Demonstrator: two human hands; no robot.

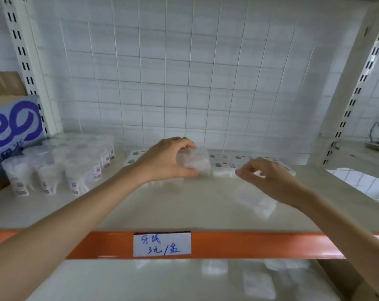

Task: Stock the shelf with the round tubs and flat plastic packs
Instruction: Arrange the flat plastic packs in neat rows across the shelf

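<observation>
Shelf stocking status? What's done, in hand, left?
Done: clear round plastic tubs stand grouped at the left of the shelf; a row of flat white plastic packs lies at the back.
In hand: left hand grips one clear flat pack at the row; right hand is at the row's front edge.
Left: blurred packs below, probably.

One view: wide-angle camera on the person's head, in front of the shelf, facing forward and down across its board to the white tiled wall behind. Near range: orange front rail with handwritten label runs low in frame; left hand, gripping a flat plastic pack, and right hand sit mid-frame. Slotted uprights lean at both edges.
</observation>
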